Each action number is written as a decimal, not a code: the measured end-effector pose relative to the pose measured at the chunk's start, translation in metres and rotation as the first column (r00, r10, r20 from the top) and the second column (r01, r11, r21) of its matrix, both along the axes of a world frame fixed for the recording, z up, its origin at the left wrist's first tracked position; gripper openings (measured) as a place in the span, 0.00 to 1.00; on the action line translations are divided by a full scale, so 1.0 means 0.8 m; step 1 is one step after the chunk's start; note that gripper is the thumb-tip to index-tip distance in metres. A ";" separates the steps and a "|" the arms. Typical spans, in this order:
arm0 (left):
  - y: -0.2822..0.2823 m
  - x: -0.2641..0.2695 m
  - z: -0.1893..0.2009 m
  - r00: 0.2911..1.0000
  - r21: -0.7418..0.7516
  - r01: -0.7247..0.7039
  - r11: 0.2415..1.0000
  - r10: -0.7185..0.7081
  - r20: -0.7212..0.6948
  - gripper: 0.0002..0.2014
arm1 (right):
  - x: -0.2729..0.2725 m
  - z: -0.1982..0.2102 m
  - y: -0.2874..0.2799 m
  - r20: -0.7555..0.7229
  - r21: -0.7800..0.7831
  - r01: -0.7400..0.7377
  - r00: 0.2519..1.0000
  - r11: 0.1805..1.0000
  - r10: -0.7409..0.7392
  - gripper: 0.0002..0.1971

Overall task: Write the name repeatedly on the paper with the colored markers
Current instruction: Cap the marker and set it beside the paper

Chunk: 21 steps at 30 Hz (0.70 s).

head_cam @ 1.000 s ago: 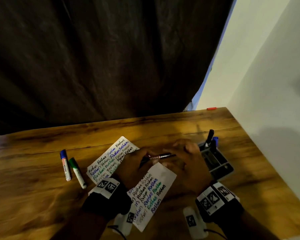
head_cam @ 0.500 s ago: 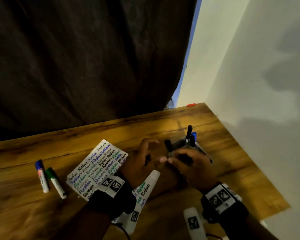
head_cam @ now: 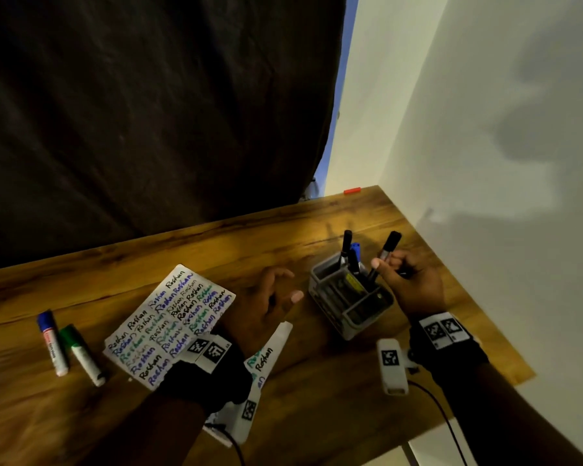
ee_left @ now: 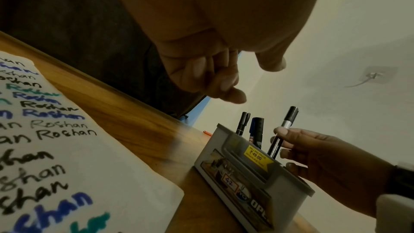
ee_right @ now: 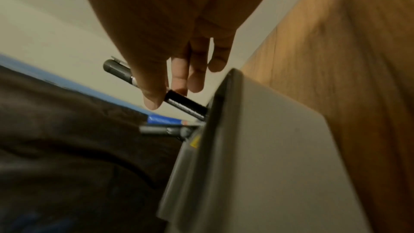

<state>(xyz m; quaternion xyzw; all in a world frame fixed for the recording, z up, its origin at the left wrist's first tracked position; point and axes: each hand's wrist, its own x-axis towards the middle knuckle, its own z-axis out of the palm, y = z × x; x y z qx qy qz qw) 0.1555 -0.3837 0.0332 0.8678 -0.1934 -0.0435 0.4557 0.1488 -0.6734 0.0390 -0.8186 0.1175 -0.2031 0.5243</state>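
Pinching a black pen between thumb and fingers, the right hand holds it upright with its lower end inside the far compartment of a grey organizer on the wooden table. Two more pens, one black and one blue-capped, stand in that same compartment. The left hand hovers just left of the organizer, fingers loosely curled and grasping nothing. Partly under its wrist lies the paper, covered with a name in black, blue and green. Further left lie a blue marker and a green marker, side by side, apparently capped.
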 end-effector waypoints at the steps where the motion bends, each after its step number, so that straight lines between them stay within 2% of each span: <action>1: 0.000 0.000 -0.002 1.000 -0.002 0.001 1.000 -0.001 0.000 0.24 | 0.001 -0.007 0.001 -0.017 -0.023 -0.005 1.000 1.000 0.005 0.14; 5: 0.001 -0.002 -0.008 1.000 0.019 -0.003 1.000 0.003 -0.001 0.23 | 0.002 -0.024 0.002 -0.141 -0.119 -0.029 0.990 0.992 0.012 0.08; 8: 0.004 -0.003 -0.009 1.000 0.033 -0.011 0.999 0.011 0.000 0.24 | 0.001 -0.023 0.003 -0.172 -0.193 -0.029 0.985 0.981 -0.005 0.06; 12: 0.013 -0.004 -0.004 0.999 0.032 -0.004 0.999 0.005 -0.040 0.19 | -0.001 -0.012 0.004 -0.169 -0.233 -0.005 0.985 0.973 -0.036 0.13; 14: 0.021 -0.005 -0.002 0.999 0.038 -0.010 0.999 0.011 -0.047 0.19 | -0.002 -0.003 0.006 -0.129 -0.243 0.008 0.991 0.970 -0.040 0.16; 18: 0.043 -0.007 0.005 0.998 0.086 -0.024 0.996 0.029 -0.050 0.24 | -0.002 0.029 0.020 0.061 -0.414 0.028 0.998 0.910 -0.003 0.22; 21: 0.070 -0.012 0.006 0.994 0.123 -0.070 0.990 0.079 -0.070 0.25 | 0.000 0.056 0.063 0.119 -0.502 -0.021 0.988 0.865 0.093 0.19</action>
